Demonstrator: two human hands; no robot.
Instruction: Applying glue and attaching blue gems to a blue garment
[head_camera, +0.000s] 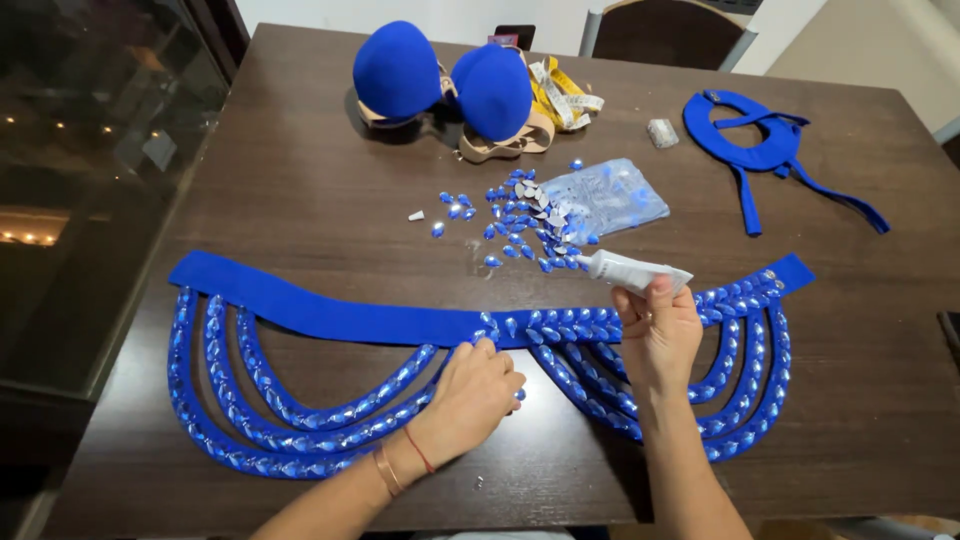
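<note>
Item: blue fabric belt, a long band laid left to right across the near half of a dark wooden table, with looped strands of blue gems hanging toward the near edge on both sides.

Left hand: fingers curled, fingertips pressed to the lower edge of the band near its middle, where teardrop gems are already set; whether a gem is pinched between them cannot be told. Bracelets on the wrist.

Right hand: closed around a white glue tube, held above the band right of centre, nozzle pointing left.

Just beyond the band, centre: scattered loose blue gems beside a clear plastic bag.

Far centre: blue padded bra cups with a yellow measuring tape touching on the right.

Far right: blue fabric collar piece with trailing ties; a small silvery packet left of it.
</note>
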